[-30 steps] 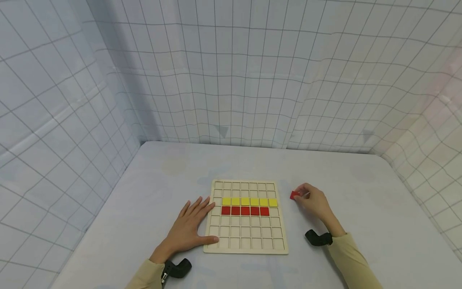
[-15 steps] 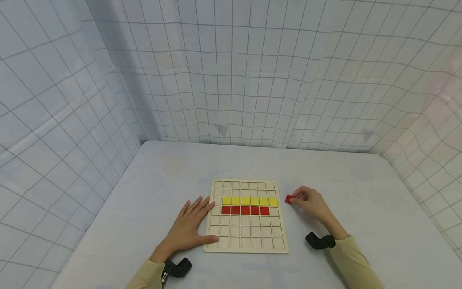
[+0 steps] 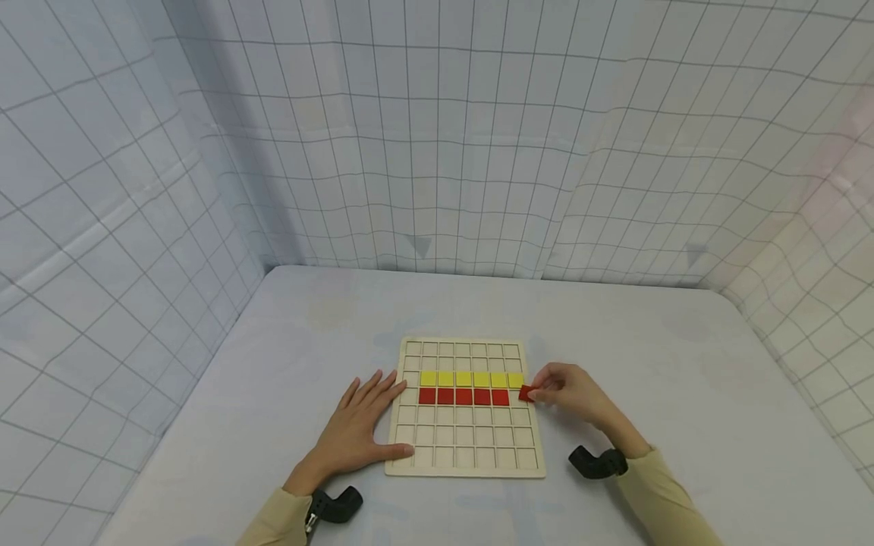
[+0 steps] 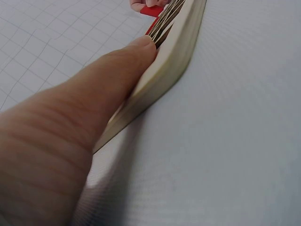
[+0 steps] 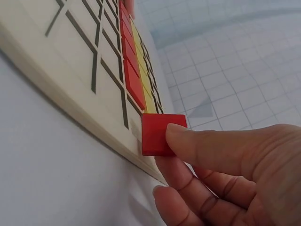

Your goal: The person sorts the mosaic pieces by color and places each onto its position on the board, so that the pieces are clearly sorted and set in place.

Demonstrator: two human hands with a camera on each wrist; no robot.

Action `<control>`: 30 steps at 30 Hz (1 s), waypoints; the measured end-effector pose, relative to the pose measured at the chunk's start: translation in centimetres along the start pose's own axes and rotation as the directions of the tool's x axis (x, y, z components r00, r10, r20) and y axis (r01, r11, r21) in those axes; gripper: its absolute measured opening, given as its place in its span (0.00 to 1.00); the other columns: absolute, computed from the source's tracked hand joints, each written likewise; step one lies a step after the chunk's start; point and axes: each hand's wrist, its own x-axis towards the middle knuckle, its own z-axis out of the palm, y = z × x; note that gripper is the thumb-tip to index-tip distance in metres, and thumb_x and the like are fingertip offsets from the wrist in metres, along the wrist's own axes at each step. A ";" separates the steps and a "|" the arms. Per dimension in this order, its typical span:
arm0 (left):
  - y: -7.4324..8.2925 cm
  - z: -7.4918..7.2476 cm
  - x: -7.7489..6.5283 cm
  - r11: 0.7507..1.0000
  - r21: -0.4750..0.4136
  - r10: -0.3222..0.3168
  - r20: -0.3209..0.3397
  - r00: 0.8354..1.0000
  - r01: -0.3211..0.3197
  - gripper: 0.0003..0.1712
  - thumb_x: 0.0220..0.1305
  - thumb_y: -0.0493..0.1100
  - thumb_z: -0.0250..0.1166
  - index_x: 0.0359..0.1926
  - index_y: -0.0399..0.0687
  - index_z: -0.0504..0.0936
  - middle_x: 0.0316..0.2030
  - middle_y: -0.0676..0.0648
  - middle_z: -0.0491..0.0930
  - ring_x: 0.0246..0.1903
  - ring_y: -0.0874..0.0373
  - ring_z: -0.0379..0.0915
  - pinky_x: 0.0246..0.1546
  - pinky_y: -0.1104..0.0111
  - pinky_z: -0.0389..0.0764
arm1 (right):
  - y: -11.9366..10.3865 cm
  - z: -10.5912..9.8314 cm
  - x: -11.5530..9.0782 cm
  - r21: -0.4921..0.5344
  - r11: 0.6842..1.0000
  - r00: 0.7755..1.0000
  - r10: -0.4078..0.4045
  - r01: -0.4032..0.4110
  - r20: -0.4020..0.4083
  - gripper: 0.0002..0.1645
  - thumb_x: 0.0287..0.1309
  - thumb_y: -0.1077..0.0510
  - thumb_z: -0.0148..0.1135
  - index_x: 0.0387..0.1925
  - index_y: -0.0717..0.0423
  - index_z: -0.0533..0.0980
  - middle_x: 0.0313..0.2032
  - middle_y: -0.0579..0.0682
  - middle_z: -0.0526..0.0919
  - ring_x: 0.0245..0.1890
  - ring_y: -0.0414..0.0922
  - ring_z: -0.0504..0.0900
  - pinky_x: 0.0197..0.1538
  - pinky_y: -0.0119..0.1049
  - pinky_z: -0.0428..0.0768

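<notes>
A pale wooden grid board [image 3: 464, 459] lies flat, with a row of yellow tiles [image 3: 463, 379] and, just below it, a row of red tiles [image 3: 463, 396]. My right hand [image 3: 570, 390] pinches a single red square tile [image 5: 155, 134] between thumb and fingers. That tile hangs over the board's right edge, beside the right end of the red row, and is slightly tilted. With fingers spread, my left hand [image 3: 355, 432] rests on the board's left edge. Its thumb [image 4: 117, 66] lies across the rim in the left wrist view.
A white cloth-covered table [image 3: 328, 318] bears the board. Gridded white curtains [image 3: 451, 152] stand behind and at both sides. Black wrist mounts [image 3: 337, 506] sit on both forearms.
My right hand has moved left and toward me, bringing the red tile from beside the board to over its right edge. The left hand has stayed still.
</notes>
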 end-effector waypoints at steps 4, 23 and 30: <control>0.1 0.0 0.0 1.000 -0.005 -0.006 0.009 1.000 0.006 0.59 0.46 0.79 0.58 0.72 0.52 0.59 0.72 0.49 0.52 0.71 0.51 0.41 0.68 0.52 0.37 | -0.2 0.3 0.1 -0.013 1.000 1.000 -0.022 0.022 0.006 0.08 0.53 0.59 0.69 0.31 0.57 0.78 0.26 0.47 0.79 0.24 0.44 0.74 0.25 0.32 0.75; 0.1 -0.1 0.0 1.000 0.005 -0.007 0.017 1.000 0.007 0.59 0.46 0.80 0.57 0.72 0.53 0.59 0.72 0.50 0.52 0.71 0.52 0.39 0.69 0.53 0.37 | -0.6 1.4 0.8 -0.085 0.995 0.998 -0.060 0.058 -0.023 0.04 0.53 0.62 0.69 0.29 0.54 0.79 0.24 0.43 0.79 0.24 0.42 0.74 0.25 0.31 0.73; 0.1 -0.1 0.0 1.000 0.006 -0.024 0.035 0.999 0.024 0.59 0.46 0.81 0.56 0.73 0.55 0.57 0.72 0.51 0.50 0.71 0.53 0.38 0.69 0.54 0.35 | -1.0 1.6 0.7 -0.095 0.995 0.999 -0.036 0.033 -0.036 0.05 0.51 0.62 0.70 0.29 0.53 0.80 0.24 0.44 0.78 0.25 0.43 0.72 0.24 0.32 0.71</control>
